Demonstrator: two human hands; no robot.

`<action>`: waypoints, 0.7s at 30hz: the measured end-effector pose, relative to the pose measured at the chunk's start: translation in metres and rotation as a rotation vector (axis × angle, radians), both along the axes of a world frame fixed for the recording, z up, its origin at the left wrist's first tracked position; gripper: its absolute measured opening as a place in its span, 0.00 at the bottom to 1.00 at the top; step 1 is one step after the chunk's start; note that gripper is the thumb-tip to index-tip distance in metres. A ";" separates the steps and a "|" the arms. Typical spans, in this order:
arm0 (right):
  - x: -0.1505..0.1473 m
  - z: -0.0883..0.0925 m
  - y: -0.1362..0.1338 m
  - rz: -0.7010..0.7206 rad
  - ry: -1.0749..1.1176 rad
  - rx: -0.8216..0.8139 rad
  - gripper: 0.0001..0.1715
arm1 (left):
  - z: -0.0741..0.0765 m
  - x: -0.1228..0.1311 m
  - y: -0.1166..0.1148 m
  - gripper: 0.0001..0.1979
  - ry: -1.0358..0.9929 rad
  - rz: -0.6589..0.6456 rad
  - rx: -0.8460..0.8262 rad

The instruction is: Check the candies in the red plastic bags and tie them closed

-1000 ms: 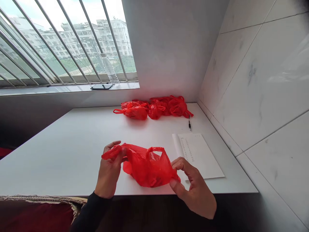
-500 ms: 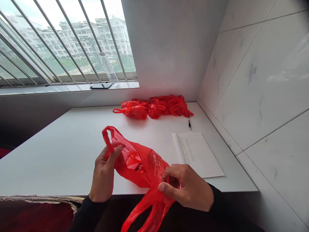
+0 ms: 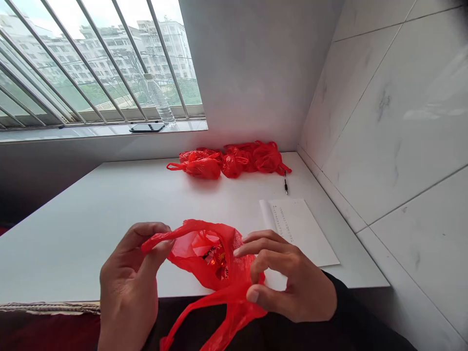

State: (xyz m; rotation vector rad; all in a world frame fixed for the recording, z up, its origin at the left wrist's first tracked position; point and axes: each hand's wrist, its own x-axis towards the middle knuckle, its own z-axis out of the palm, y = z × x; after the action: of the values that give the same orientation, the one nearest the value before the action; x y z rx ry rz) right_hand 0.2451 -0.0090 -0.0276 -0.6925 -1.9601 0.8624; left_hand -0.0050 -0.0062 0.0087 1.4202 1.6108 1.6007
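Since half a second ago the left hand [image 3: 126, 282] has dropped lower and nearer the camera, bringing the bag's raised handle loop down from above the tabletop [image 3: 91, 214] to a flat, stretched band, while the right hand [image 3: 292, 282] has stayed at the near edge with its fingers now spread more. Held between both hands, the red plastic bag [image 3: 210, 253] hangs over the near edge of the tabletop, its mouth gaping toward the camera with something shiny showing inside; one handle strip trails down below the edge. Left fingers [image 3: 157, 246] are curled, thumb and forefinger pinched shut on the stretched handle. Right thumb presses the bunched plastic against the bent fingers [image 3: 252, 243], while the index and middle fingers stick out loosely over the bag's top. Just right of the bag lies a white sheet of paper [image 3: 303, 229] with a printed column, and a pen [image 3: 285, 185] lies beyond it. At the far edge, against the wall, sits a row of tied red bags [image 3: 230, 163]. On the windowsill [image 3: 91, 131] rest a dark phone [image 3: 146, 127] and a clear water bottle [image 3: 158, 100].
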 end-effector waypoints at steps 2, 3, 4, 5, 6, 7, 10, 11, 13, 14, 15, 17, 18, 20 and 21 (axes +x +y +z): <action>-0.006 0.005 0.000 0.099 0.014 -0.026 0.13 | 0.005 0.004 -0.003 0.10 -0.109 -0.128 -0.029; -0.008 0.008 0.000 0.140 -0.022 -0.030 0.16 | 0.007 0.004 -0.004 0.11 -0.148 -0.173 -0.042; -0.009 0.009 0.000 0.177 -0.088 -0.021 0.18 | 0.009 0.005 -0.004 0.11 -0.170 -0.196 -0.056; -0.009 0.011 0.001 0.209 -0.174 -0.002 0.18 | 0.011 0.005 -0.005 0.09 -0.186 -0.203 -0.068; -0.009 0.011 0.001 0.233 -0.267 0.022 0.19 | 0.012 0.004 -0.006 0.08 -0.199 -0.206 -0.082; -0.009 0.011 0.002 0.245 -0.354 0.048 0.20 | 0.013 0.003 -0.007 0.11 -0.209 -0.211 -0.101; -0.004 0.005 0.002 0.166 -0.561 0.107 0.21 | 0.013 -0.001 -0.008 0.19 -0.224 -0.205 -0.135; -0.002 0.001 0.002 0.092 -0.628 0.124 0.20 | 0.013 -0.001 -0.008 0.19 -0.222 -0.195 -0.146; 0.004 -0.009 0.002 -0.060 -0.751 0.156 0.17 | 0.012 -0.002 -0.007 0.14 -0.225 -0.167 -0.165; 0.007 -0.014 0.002 -0.120 -0.798 0.171 0.16 | 0.012 -0.002 -0.006 0.10 -0.224 -0.162 -0.175; 0.009 -0.017 0.002 -0.164 -0.829 0.190 0.14 | 0.012 -0.002 -0.006 0.09 -0.220 -0.166 -0.187; 0.011 -0.019 0.001 -0.225 -0.863 0.230 0.10 | 0.014 0.000 -0.007 0.15 -0.208 -0.182 -0.182; 0.009 -0.016 0.000 -0.246 -0.876 0.244 0.07 | 0.016 0.002 -0.008 0.15 -0.194 -0.193 -0.176; 0.000 -0.006 0.000 -0.269 -0.869 0.258 0.03 | 0.018 0.006 -0.012 0.10 -0.177 -0.213 -0.156; -0.007 -0.001 0.000 -0.254 -0.844 0.257 0.04 | 0.019 0.008 -0.014 0.09 -0.175 -0.233 -0.150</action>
State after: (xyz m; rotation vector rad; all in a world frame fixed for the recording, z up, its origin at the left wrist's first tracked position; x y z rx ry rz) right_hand 0.2383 -0.0086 -0.0283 -1.2483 -2.5635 0.1349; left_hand 0.0031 -0.0200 0.0276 1.2977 1.3798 1.3983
